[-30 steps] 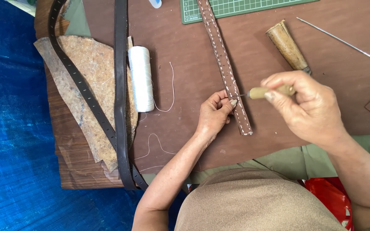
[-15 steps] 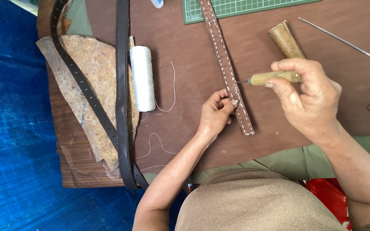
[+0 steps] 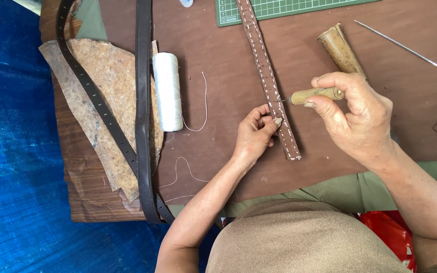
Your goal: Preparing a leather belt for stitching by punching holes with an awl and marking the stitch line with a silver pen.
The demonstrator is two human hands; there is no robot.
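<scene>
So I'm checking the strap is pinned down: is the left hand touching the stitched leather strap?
Touching. The head view shows the left hand with its fingertips pressed on the stitched strap.

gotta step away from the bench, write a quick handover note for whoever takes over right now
Left hand: fingertips pin the brown leather strap flat on the brown work surface.
Right hand: grips a wooden-handled awl, tip at the strap's edge just above the left fingers.
Strap: runs from the green cutting mat down toward the body; white stitches line both edges down to its near end.
Nearby: white thread spool, wooden tool handle, long metal needle, dark belts on the left.
Left: whether more holes remain cannot be told.
</scene>
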